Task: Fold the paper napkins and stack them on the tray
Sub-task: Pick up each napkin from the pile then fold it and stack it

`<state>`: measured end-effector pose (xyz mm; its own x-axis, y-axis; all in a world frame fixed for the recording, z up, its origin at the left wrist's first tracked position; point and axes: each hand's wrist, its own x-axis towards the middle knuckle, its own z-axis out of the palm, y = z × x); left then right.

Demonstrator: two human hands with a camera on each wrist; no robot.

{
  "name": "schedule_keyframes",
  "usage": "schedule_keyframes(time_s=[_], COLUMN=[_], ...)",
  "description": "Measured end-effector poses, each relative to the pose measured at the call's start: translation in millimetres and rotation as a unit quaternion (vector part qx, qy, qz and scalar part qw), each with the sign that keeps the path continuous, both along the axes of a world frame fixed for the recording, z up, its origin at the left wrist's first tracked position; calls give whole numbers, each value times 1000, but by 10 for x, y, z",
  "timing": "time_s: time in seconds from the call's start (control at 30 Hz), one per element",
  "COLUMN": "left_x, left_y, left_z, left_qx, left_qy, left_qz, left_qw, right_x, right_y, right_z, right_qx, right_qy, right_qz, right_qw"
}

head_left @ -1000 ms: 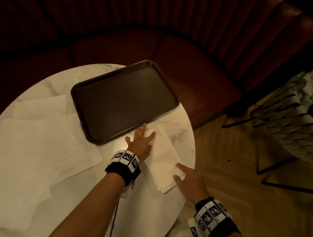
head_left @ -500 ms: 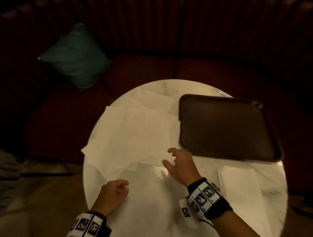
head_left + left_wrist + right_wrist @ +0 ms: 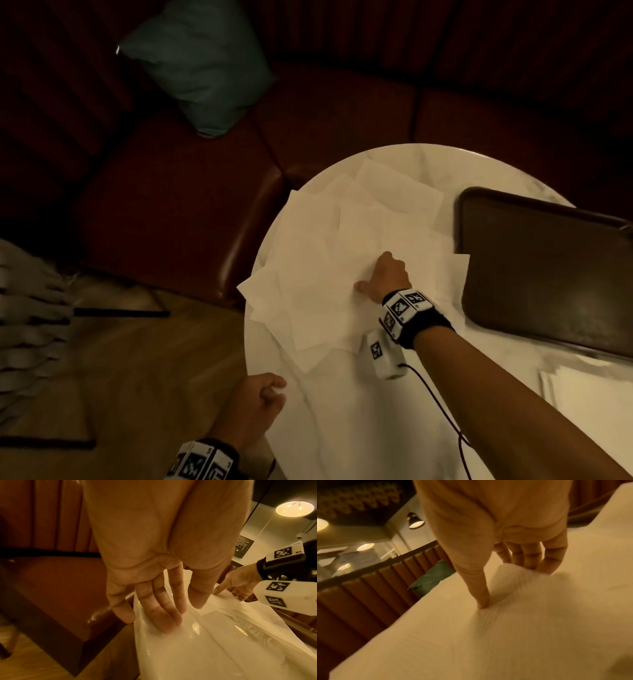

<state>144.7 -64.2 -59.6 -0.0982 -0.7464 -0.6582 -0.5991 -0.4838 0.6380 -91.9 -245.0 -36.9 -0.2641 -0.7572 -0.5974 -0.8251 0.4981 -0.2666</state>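
Several unfolded white napkins (image 3: 325, 267) lie in a loose pile on the left half of the round marble table (image 3: 359, 428). My right hand (image 3: 371, 270) is on top of that pile; in the right wrist view its thumb and curled fingers (image 3: 506, 585) pinch up a ridge of the top napkin (image 3: 513, 574). My left hand (image 3: 270, 394) is at the table's near-left edge, its fingers (image 3: 164, 622) loosely bent, touching the tabletop and holding nothing. The dark tray (image 3: 548, 274) sits at the right with nothing on it. A folded napkin (image 3: 592, 387) lies in front of the tray.
A dark red leather bench (image 3: 171, 205) curves round the far and left sides of the table, with a teal cushion (image 3: 202, 68) on it. A pale woven chair (image 3: 27, 325) stands at the far left on the wooden floor (image 3: 154, 377). A cable (image 3: 442, 404) runs from my right wrist.
Both hands left the folded napkin and moved left. The right hand reached onto the pile and pinched the top napkin. The left hand went to the table's near-left edge. The head view swung left.
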Motion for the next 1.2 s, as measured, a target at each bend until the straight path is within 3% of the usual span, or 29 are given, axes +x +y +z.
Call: schedule_keyframes(time_s=[0.17,0.33,0.43,0.63,0.73,0.9,0.97,1.07,1.13,1.2], left_x=[41,52,22,-295,-635,-1317,-1566,-1928,-2174,-2426], left_y=[-105,-118,-148,-606,-900,-1083,-995,-814,-691,-608], left_z=[-44,2,120,640,937,1273,1381,1533,1674,1778], left_qx=[-13,-7,-19,-171,-244,-176,-184,-166,-149,-134], left_qy=[14,10,14,-2,-34,47,65,131,190,242], left_qz=[-41,-57,-22,54,-17,-134,-163,-141,-119,-102], left_qw=[999,998,999,984,969,974,967,967,963,956], right_x=[10,-4,-53,-519,-788,-1201,-1426,-1892,-2266,-2577], right_y=[-18,115,227,324,464,836,1044,1408,1702,2047], right_z=[18,-34,114,816,1127,1526,1708,1990,2049,1969], right_qx=[-17,-49,-97,-101,-80,-101,-113,-187,-268,-287], right_qy=[21,-23,-44,-61,-35,-28,-40,-111,-195,-325], right_qz=[-60,-69,-9,137,173,225,202,143,33,-89], right_qw=[998,996,994,983,981,969,972,965,943,897])
